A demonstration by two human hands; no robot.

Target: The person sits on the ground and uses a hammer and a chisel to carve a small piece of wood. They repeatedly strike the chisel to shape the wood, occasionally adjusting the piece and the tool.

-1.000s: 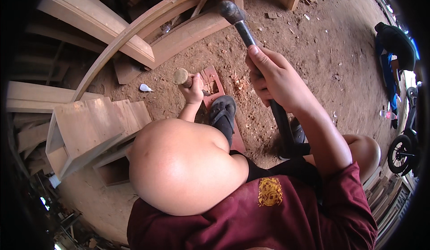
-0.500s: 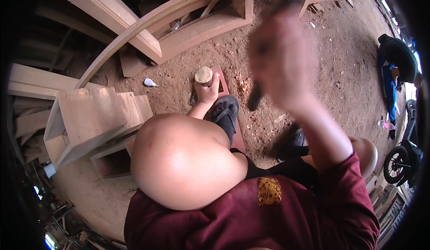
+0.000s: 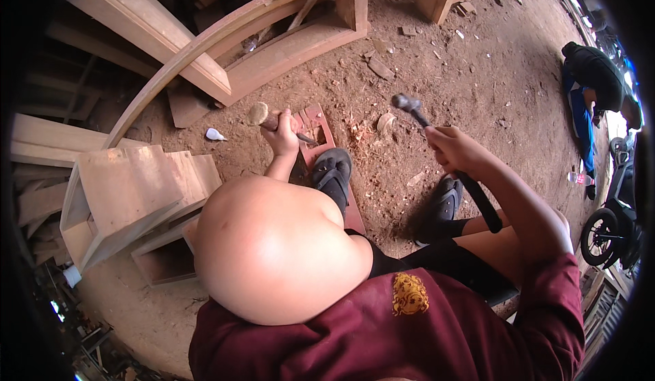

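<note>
Being clasped by left hand point(image 3: 282, 137), frame centre-left: chisel point(image 3: 260, 115); hammer point(image 3: 482, 202) is gripped by right hand point(image 3: 458, 151), centre-right.

on the ground point(image 3: 477, 94), a board point(image 3: 312, 154) lies under the left sandal point(image 3: 332, 173), the chisel point(image 3: 274, 121) reaching over its far end from the left; shavings point(image 3: 358, 130) lie off its right edge, a small bottle point(image 3: 215, 134) off its left, a wooden frame point(image 3: 293, 59) beyond.

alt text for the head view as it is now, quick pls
A person's left hand grips a chisel over a red board, while the right hand holds a hammer off to the right. The left sandal overlaps the board on a dirt floor with shavings.
</note>
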